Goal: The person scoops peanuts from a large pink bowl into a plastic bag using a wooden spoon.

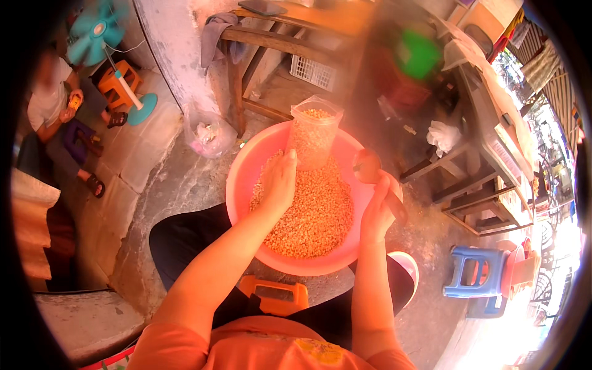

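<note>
The person's left grip (282, 182) holds the lower left side of a clear bag (316, 139), the palm set against its wall. The right grip (377, 213) is closed around the handle of a ladle (368, 165), whose bowl tilts up over the right edge of a pink basin (291, 265), near the bag but apart from it. The ladle's handle passes out beyond the palm toward the lower right.

The bag stands upright inside the basin's far edge, its mouth spread, filled almost to the top with pale kernels. Whether its base rests on the heap or hangs just above cannot be told. Loose kernels (308, 222) cover the middle of the basin and reach toward its near and left edges, leaving a bare strip along the right edge.

The basin sits between the person's spread knees. Just beside its near edge is an orange stool (274, 297). Past the basin's far left edge, a plastic sack (211, 137) lies on the floor. Beyond the far edge stands a wooden table (271, 42) with a grey cloth (217, 38) hanging over its left end. Well to the right is a blue stool (473, 271); far left, a teal fan (97, 34) stands near a seated person (52, 102).
</note>
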Motion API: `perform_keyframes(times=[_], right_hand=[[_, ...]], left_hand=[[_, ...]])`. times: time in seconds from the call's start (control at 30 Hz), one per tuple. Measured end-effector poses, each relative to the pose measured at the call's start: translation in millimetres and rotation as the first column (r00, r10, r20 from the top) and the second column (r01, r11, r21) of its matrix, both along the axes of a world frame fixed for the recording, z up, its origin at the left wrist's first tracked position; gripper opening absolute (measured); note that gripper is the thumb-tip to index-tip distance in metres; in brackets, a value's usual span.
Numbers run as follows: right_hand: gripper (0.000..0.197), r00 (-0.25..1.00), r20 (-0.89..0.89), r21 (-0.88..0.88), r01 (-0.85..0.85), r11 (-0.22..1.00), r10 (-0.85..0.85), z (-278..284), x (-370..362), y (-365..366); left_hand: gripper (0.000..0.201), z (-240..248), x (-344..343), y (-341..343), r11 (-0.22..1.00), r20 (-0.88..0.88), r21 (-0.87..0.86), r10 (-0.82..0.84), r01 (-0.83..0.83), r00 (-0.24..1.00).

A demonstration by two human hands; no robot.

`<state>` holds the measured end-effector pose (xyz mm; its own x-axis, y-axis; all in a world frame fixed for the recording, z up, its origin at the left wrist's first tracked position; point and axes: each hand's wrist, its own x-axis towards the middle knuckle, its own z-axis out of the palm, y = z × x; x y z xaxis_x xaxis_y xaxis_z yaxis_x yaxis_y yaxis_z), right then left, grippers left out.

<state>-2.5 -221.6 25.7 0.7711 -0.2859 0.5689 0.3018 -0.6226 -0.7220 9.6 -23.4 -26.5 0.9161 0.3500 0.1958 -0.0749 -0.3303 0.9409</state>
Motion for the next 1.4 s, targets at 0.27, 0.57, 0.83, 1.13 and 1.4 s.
perform_keyframes(times=[0.27, 0.57, 0.83, 1.13, 1.4], right_hand=[[0.019, 0.989, -0.106, -0.460, -0.141, 0.876, 0.104, -7.4, 2.9, -1.0], [0.014, 0.919, 0.082, -0.331, -0.340, 0.880, 0.386, 16.2, -21.1, 14.5], [0.012, 0.900, -0.019, -0.461, -0.395, 0.795, 0.436, 19.2, -34.9, 22.2], [0.008, 0.992, -0.069, -0.536, -0.126, 0.835, 0.105, 9.6, -33.6, -22.8], [0.010, 0.963, -0.058, -0.540, -0.251, 0.803, 0.262, 24.5, -46.2, 14.2]], left_hand=[[0.053, -13.0, 5.7, 5.5, 0.993, -0.082, 0.109, 0.042, -0.033, 0.996], [0.054, 0.0, -4.7, 0.7, 0.959, -0.123, -0.275, -0.105, 0.068, 0.987], [0.057, -11.5, 5.4, 1.4, 0.989, -0.216, -0.048, -0.144, 0.136, 0.966], [0.058, -16.6, 7.1, -3.1, 0.967, -0.272, -0.105, -0.253, 0.233, 0.928], [0.056, -31.1, 15.4, 2.5, 0.954, -0.269, -0.168, -0.287, 0.249, 0.919]])
